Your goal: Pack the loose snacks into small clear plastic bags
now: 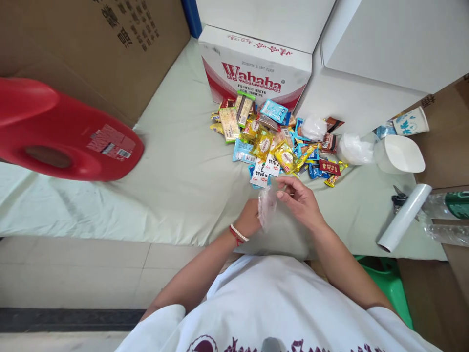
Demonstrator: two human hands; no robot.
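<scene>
My left hand (250, 218), with a beaded bracelet and a red string at the wrist, is closed on a small clear plastic bag (267, 209). The bag hangs upright and crumpled above the table's front part. Just right of it, my right hand (301, 201) has its fingers curved and the thumb apart, with nothing visible between them. Beyond both hands lies a heap of wrapped snacks, with yellow packets (263, 145), white packets (260, 173), a blue packet (274, 111) and a dark red packet (329, 166). The left fingertips are hidden behind the bag.
A Wahaba-style "Wahaha" water carton (256, 68) stands behind the heap. At left is a red jug (73, 132). Rightward are bundled clear bags (355, 149), a white bowl (399, 154), a paper cup (412, 122), a film roll (405, 218), scissors (399, 198) and plastic bottles (436, 205).
</scene>
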